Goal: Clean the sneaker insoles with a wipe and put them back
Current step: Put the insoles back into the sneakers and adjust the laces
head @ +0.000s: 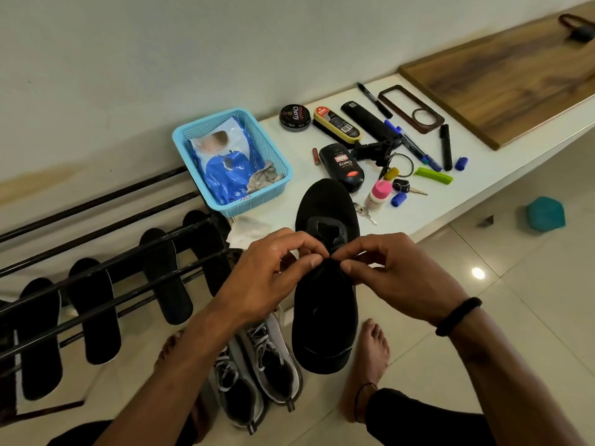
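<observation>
Pinching soft black sneaker (325, 304), both hands (325, 268), matte oval toe

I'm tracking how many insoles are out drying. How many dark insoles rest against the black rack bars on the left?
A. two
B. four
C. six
B: four dark insoles lean in a row on the black rack, while both hands, left hand and right hand, pinch the black sneaker.

I saw the white ledge (457, 191) at upper right carrying a blue basket (277, 175), polish tin (295, 117), markers and keys.
</observation>
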